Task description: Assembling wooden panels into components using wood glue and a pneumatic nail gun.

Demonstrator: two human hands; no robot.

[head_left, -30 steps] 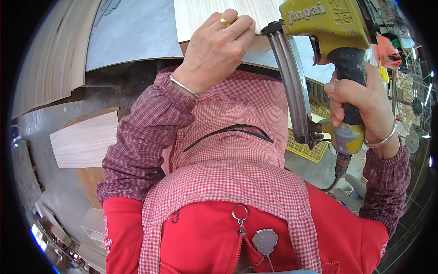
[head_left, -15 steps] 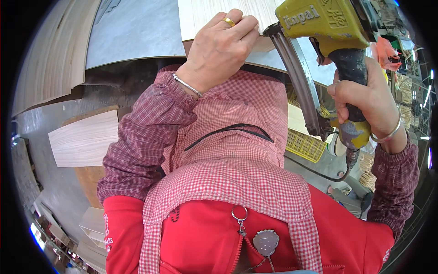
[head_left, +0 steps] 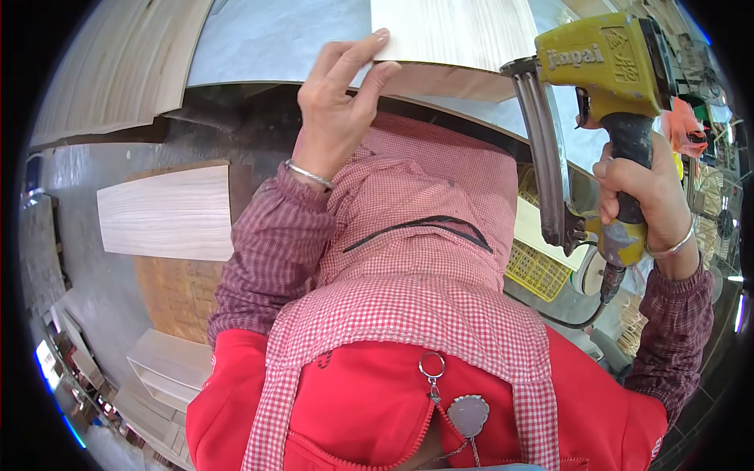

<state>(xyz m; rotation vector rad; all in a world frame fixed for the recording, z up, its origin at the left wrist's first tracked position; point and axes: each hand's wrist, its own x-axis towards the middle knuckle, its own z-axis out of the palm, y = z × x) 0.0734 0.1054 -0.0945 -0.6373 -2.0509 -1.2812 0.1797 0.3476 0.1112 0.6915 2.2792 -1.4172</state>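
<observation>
A pale wooden panel lies at the top of the view, with a brownish wooden piece showing under its front edge. My left hand is at the panel's near left corner, index finger and thumb stretched apart and touching the corner. My right hand is wrapped round the black handle of a yellow pneumatic nail gun. The gun's nose is by the panel's near right corner; whether it touches is unclear. Its long grey magazine slants down toward me.
The panel rests on a grey-blue worktop. Stacked wood sheets stand at the left. Lower left are a loose pale board and a box-like wooden piece. A yellow crate and the gun's air hose are at right.
My left hand has moved from over the panel's front edge to its left corner, its fingers opening out. The gun has shifted slightly away to the right with the panel's right end.
</observation>
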